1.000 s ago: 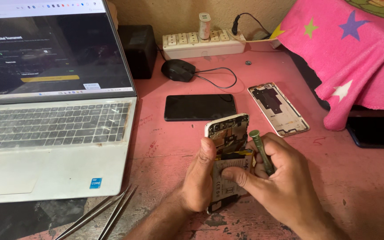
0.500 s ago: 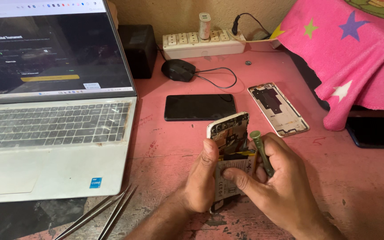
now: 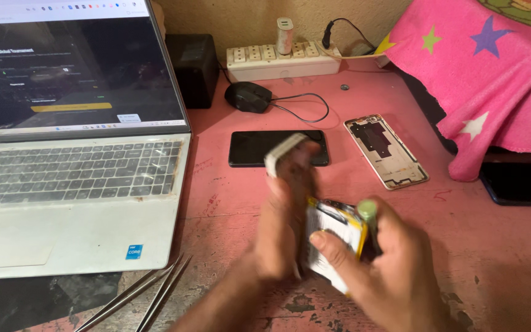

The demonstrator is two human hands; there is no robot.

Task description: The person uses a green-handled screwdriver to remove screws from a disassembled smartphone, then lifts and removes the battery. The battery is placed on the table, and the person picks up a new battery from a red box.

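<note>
Back cover (image 3: 387, 150) already off on tabletop (image 3: 474, 246); left hand (image 3: 278, 237) grips phone (image 3: 290, 166), right hand (image 3: 394, 276) grasps battery (image 3: 333, 237), mid-removal.

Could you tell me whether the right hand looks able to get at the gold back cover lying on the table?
Probably not at once: the right hand is full, holding a battery and a green-tipped tool. The path to the back cover itself looks open, with bare pink table between.

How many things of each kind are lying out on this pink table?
Open silver laptop: 1
Phones and phone parts: 3, namely the black phone lying flat, the pale back cover, and the opened phone in both hands
Black wired mouse: 1
White power strip: 1
Metal tweezers: 2
Total: 8
</note>
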